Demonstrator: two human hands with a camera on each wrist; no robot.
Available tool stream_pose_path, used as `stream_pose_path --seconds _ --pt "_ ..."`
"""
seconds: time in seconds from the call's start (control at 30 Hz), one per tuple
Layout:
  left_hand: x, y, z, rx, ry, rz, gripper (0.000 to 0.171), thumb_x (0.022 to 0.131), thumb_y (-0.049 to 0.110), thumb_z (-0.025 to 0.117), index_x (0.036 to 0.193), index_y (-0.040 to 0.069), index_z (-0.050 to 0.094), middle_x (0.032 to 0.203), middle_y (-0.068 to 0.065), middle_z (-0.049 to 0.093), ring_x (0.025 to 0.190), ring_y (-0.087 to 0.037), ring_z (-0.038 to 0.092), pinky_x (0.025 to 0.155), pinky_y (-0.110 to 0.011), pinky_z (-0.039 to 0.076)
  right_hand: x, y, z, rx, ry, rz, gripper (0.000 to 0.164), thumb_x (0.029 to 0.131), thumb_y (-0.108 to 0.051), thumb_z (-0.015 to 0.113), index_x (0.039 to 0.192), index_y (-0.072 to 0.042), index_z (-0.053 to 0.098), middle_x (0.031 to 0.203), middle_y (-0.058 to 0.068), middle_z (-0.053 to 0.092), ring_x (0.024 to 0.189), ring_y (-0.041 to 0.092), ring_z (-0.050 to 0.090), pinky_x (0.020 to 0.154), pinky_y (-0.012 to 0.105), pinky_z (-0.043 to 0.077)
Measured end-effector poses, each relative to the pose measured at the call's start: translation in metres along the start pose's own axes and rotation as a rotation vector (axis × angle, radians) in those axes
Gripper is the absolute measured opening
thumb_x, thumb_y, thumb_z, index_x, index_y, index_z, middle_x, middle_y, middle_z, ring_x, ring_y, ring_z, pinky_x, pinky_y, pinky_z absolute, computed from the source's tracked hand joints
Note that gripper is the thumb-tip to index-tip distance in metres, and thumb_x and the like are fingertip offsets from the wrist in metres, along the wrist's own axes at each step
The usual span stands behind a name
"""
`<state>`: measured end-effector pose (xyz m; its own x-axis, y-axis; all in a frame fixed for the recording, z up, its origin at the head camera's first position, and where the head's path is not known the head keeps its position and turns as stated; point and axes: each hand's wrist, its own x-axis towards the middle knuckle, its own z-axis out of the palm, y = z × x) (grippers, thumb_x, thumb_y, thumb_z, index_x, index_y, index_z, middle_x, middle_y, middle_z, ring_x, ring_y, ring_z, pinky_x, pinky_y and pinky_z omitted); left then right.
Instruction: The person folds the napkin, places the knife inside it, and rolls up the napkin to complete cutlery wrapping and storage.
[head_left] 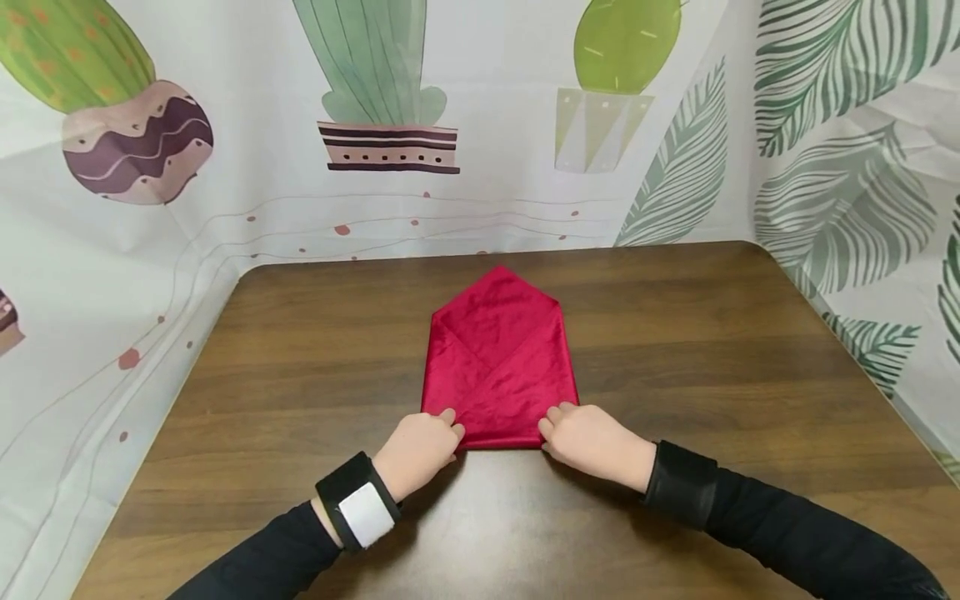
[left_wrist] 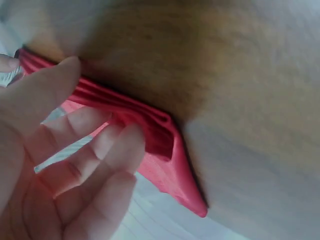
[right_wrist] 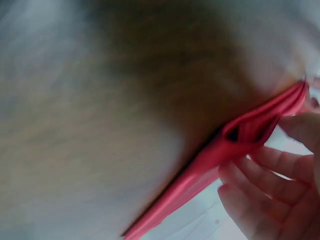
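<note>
A shiny red cloth, folded into an envelope-like shape with a pointed far end, lies on the wooden table. At its near left corner, my left hand grips the folded edge with curled fingers. My right hand pinches the near right corner in much the same way. In the left wrist view, layered folds of the cloth open sideways beside the fingertips. The right wrist view shows the thumb and fingers at the cloth's layered side, with a small dark gap between layers.
The brown wooden table has rounded far corners. Behind it and along its sides hangs a white curtain printed with cacti and leaves. A black band with a white patch circles the left wrist, and another black band the right.
</note>
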<state>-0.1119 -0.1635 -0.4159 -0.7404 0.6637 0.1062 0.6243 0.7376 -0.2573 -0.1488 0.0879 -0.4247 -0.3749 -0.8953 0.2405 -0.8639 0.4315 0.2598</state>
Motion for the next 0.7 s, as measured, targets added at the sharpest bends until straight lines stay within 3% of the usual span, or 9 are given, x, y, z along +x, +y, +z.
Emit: stream_pose_path --seconds 0.13,0.27,0.4,0.7 --pt "0.003 0.002 0.002 0.103 0.035 0.092 0.009 0.069 0.009 0.071 0.072 0.012 0.063 0.064 -0.002 0.048 0.042 -0.012 0.044 0.039 -0.023 0.039 0.003 -0.009 0.001 -0.115 -0.049 -0.054 0.019 0.069 -0.008 0.065 0.06 -0.009 0.048 0.052 0.001 0.039 0.047 0.011 0.036 0.042 0.019 0.031" --pt "0.007 0.003 0.004 0.183 0.081 0.157 0.01 0.071 0.004 0.064 0.067 0.011 0.059 0.058 -0.001 0.043 0.042 -0.011 0.042 0.038 -0.022 0.036 0.008 -0.016 0.002 -0.237 -0.061 -0.103 0.019 0.067 0.0 0.058 0.056 -0.01 0.047 0.049 -0.001 0.039 0.045 0.009 0.036 0.042 0.019 0.033" --pt "0.011 0.005 0.005 0.209 0.09 0.152 0.012 0.071 0.003 0.063 0.063 0.01 0.057 0.055 -0.002 0.041 0.044 -0.013 0.043 0.039 -0.022 0.037 0.012 -0.021 0.003 -0.285 -0.052 -0.128 0.019 0.064 0.002 0.057 0.054 -0.012 0.049 0.048 -0.002 0.042 0.045 0.009 0.041 0.043 0.021 0.037" --pt "0.015 0.013 0.006 0.236 0.087 0.175 0.019 0.07 0.002 0.062 0.055 0.013 0.058 0.051 0.001 0.043 0.044 -0.009 0.044 0.036 -0.023 0.039 0.015 -0.025 0.003 -0.262 -0.076 -0.106 0.017 0.065 0.0 0.06 0.054 -0.011 0.053 0.048 -0.001 0.045 0.044 0.01 0.043 0.042 0.022 0.038"
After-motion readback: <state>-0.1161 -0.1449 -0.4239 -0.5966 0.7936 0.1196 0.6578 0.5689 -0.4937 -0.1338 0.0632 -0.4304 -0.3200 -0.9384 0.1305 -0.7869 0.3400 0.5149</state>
